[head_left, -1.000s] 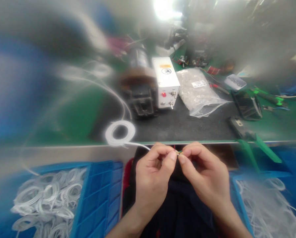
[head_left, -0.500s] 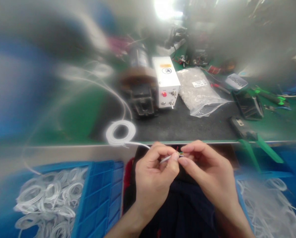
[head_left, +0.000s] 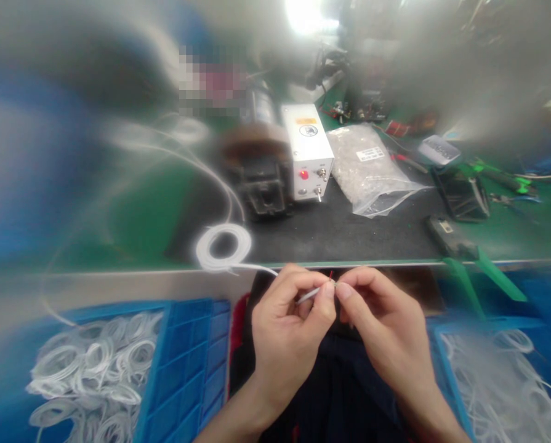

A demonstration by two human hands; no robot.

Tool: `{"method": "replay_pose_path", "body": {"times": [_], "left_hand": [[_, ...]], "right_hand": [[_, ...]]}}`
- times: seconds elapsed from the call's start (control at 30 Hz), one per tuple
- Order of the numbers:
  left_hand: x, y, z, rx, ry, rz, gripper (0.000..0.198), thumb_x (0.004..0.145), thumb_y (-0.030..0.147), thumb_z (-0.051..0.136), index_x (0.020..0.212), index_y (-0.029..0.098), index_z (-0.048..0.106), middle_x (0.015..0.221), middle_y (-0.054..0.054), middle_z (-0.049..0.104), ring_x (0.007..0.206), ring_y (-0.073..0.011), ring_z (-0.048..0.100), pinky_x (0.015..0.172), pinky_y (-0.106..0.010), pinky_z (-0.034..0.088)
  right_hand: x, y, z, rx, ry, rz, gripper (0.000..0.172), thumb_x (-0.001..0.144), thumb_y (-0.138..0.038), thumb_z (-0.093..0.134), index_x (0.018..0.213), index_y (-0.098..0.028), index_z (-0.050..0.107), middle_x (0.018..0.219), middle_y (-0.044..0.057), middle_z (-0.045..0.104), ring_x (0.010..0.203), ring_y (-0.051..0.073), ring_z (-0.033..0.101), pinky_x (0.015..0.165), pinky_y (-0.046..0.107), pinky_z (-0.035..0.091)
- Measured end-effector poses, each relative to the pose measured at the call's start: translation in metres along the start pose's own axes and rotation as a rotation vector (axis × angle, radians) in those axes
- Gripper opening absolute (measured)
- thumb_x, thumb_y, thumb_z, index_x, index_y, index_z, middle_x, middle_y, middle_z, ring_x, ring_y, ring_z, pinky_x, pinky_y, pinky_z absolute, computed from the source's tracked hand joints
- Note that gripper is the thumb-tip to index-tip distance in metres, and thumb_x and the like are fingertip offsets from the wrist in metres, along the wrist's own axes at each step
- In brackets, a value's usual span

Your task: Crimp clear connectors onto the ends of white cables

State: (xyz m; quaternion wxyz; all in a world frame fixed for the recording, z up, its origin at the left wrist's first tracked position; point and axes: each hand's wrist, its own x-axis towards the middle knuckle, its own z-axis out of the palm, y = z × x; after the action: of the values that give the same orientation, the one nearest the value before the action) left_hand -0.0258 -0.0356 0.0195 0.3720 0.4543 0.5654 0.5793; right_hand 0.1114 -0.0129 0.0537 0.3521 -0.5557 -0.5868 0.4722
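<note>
White cable [head_left: 308, 296] pinched near its end between thumb and forefinger of left hand [head_left: 287, 335], just nearer than the bench [head_left: 372, 237] edge, centre. Long axis left to right, tilted slightly up, stripped end pointing right. Coloured wire tips [head_left: 331, 275] nipped in closed fingertips of right hand [head_left: 383, 329]. Other end trailing left to white coil [head_left: 224, 246].
</note>
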Motion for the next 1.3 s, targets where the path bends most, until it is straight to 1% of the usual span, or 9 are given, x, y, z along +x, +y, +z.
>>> {"method": "replay_pose_path", "body": {"times": [0.23,0.3,0.4,0.6,0.77,0.9,1.03,1.17,1.3], "left_hand": [[0.000,-0.004,-0.003,-0.058,-0.052,-0.031,0.007,0.096,0.017,0.071,0.091,0.021,0.073,0.086,0.003,0.066,0.078,-0.0052,0.062,0.071,-0.014,0.049],[-0.001,-0.006,-0.004,-0.094,-0.078,-0.051,0.006,0.096,0.018,0.073,0.098,0.023,0.075,0.093,0.002,0.069,0.083,-0.0062,0.064,0.074,-0.014,0.051],[-0.003,-0.008,-0.006,-0.144,-0.096,-0.078,0.016,0.095,0.019,0.076,0.109,0.027,0.076,0.101,0.001,0.070,0.087,-0.0069,0.065,0.076,-0.015,0.053],[-0.002,-0.006,-0.005,-0.191,-0.102,-0.133,0.005,0.097,0.020,0.073,0.099,0.023,0.076,0.095,0.001,0.069,0.088,-0.0062,0.066,0.080,-0.013,0.054],[-0.002,-0.005,-0.004,-0.281,-0.084,-0.182,0.005,0.099,0.022,0.072,0.095,0.024,0.076,0.092,0.003,0.066,0.088,-0.0037,0.063,0.081,-0.010,0.052],[0.000,-0.006,-0.009,-0.301,-0.168,-0.244,0.006,0.099,0.026,0.073,0.094,0.025,0.075,0.093,0.003,0.065,0.086,-0.0029,0.062,0.078,-0.010,0.050],[0.005,-0.006,-0.017,-0.230,-0.287,-0.267,0.010,0.099,0.030,0.073,0.093,0.023,0.076,0.086,0.002,0.063,0.080,-0.0045,0.058,0.071,-0.014,0.046],[0.011,-0.007,-0.021,-0.192,-0.340,-0.252,0.012,0.098,0.030,0.074,0.090,0.021,0.076,0.088,0.001,0.066,0.082,-0.0067,0.059,0.071,-0.017,0.045],[0.015,-0.005,-0.023,-0.165,-0.379,-0.217,0.008,0.097,0.028,0.075,0.093,0.023,0.078,0.090,0.001,0.068,0.083,-0.0064,0.062,0.074,-0.017,0.048]], "right_hand": [[0.000,0.002,-0.002,0.001,-0.016,-0.028,0.018,0.103,-0.032,0.067,0.092,-0.018,0.067,0.071,-0.004,0.059,0.061,0.002,0.054,0.059,0.011,0.045],[0.001,0.002,-0.003,-0.013,-0.004,-0.039,0.017,0.103,-0.031,0.067,0.092,-0.018,0.066,0.073,-0.004,0.060,0.061,0.002,0.052,0.058,0.011,0.044],[0.001,0.002,-0.004,-0.030,0.022,-0.064,0.016,0.103,-0.030,0.066,0.092,-0.019,0.066,0.072,-0.005,0.059,0.060,0.002,0.051,0.058,0.011,0.043],[0.000,0.004,-0.002,-0.070,0.018,-0.135,0.009,0.101,-0.022,0.068,0.092,-0.020,0.067,0.078,-0.005,0.061,0.066,0.002,0.054,0.063,0.011,0.044],[0.000,0.006,-0.001,-0.102,-0.003,-0.204,0.007,0.100,-0.017,0.066,0.094,-0.021,0.066,0.088,-0.004,0.065,0.077,0.003,0.059,0.070,0.011,0.048],[0.003,0.003,-0.008,-0.159,-0.017,-0.240,0.009,0.098,-0.015,0.067,0.091,-0.021,0.065,0.084,-0.005,0.064,0.075,0.002,0.059,0.070,0.008,0.047],[0.010,-0.003,-0.018,-0.156,-0.093,-0.187,0.011,0.097,-0.016,0.066,0.086,-0.018,0.064,0.078,-0.005,0.063,0.065,0.001,0.056,0.062,0.007,0.045],[0.015,-0.006,-0.025,-0.132,-0.200,-0.085,0.011,0.097,-0.019,0.066,0.087,-0.016,0.066,0.072,-0.004,0.062,0.061,0.001,0.053,0.058,0.008,0.044],[0.017,-0.005,-0.029,-0.086,-0.226,-0.028,0.014,0.098,-0.024,0.067,0.087,-0.015,0.067,0.066,-0.004,0.059,0.056,0.002,0.050,0.053,0.010,0.040]]}}
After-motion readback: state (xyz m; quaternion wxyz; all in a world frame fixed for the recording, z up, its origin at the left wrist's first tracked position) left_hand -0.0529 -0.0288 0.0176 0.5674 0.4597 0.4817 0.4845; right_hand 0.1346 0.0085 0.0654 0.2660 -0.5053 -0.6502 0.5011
